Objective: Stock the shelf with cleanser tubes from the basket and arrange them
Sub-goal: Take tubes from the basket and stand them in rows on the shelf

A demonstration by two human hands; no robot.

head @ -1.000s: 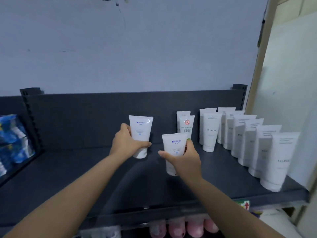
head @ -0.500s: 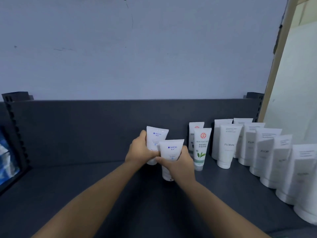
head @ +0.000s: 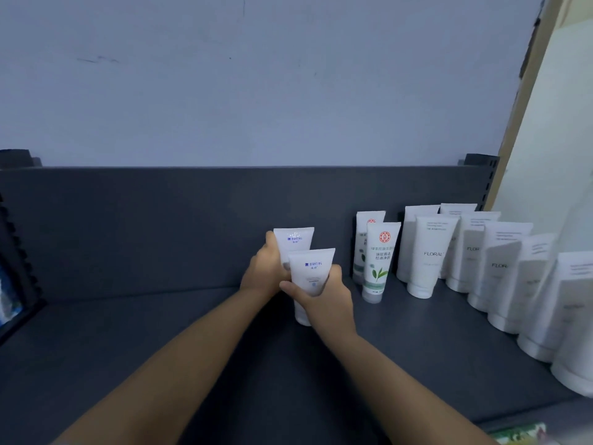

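- The left hand (head: 264, 273) wraps its fingers around a white tube with blue print, the rear tube (head: 293, 244), which stands upright toward the back of the dark shelf (head: 128, 348).
- The right hand (head: 324, 295) grips a second white tube with blue print, the front tube (head: 311, 274), thumb across its face; the tube's cap end is down at the shelf surface, though contact cannot be confirmed.
- The front tube stands just ahead of the rear tube and overlaps it in the view; the two hands touch or nearly touch.
- Just to the right stand two tubes with a red seal and green leaf, the green-leaf tubes (head: 380, 261), one behind the other.
- Further right, white tubes printed FLORAL, the plain white tubes (head: 428, 255), stand in rows running from the back panel (head: 160, 226) to the shelf's front right corner.
- At the shelf's left edge a blue and white package (head: 8, 300) shows partly, too cut off to identify.
- The basket is out of view.
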